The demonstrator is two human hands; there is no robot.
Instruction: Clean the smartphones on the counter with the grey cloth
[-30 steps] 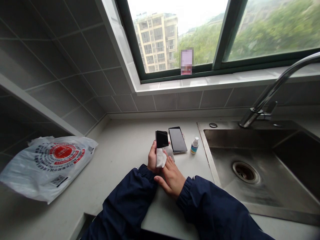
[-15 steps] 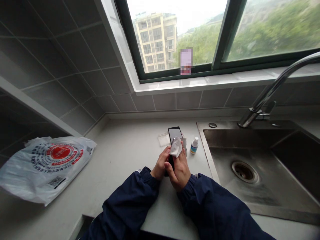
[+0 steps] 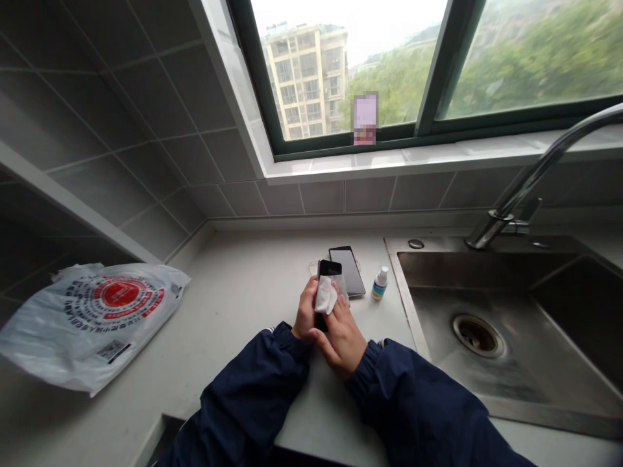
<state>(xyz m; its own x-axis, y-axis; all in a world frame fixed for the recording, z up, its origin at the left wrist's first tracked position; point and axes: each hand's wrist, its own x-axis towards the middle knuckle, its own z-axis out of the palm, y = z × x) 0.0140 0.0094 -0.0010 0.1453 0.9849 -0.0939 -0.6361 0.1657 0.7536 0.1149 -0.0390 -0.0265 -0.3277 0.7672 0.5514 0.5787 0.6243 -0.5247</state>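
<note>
A dark smartphone [image 3: 329, 266] is gripped along its left edge by my left hand [image 3: 305, 312], closed around it. Over its screen, my right hand [image 3: 343, 337] presses a white cloth [image 3: 326, 296] with its fingers; the thumb reaches across the phone's lower end. Part of the cloth looks greyer on the right side. Just behind lies a flat dark-edged tablet-like device [image 3: 354, 275] with a pale surface, partly covered by the phone and cloth. To the right of it a small white bottle [image 3: 380, 283] with a blue and yellow label stands upright.
At the right a steel sink [image 3: 491, 389] is set into the white counter [image 3: 243, 272], with a curved chrome faucet [image 3: 516, 188] at its back. A white plastic bag [image 3: 92, 331] with red print lies at the left. A window [image 3: 389, 78] is behind.
The cloth and right fingers have slid down the phone towards me, uncovering its top end. The phone appears shifted slightly left, and more of the device behind shows.
</note>
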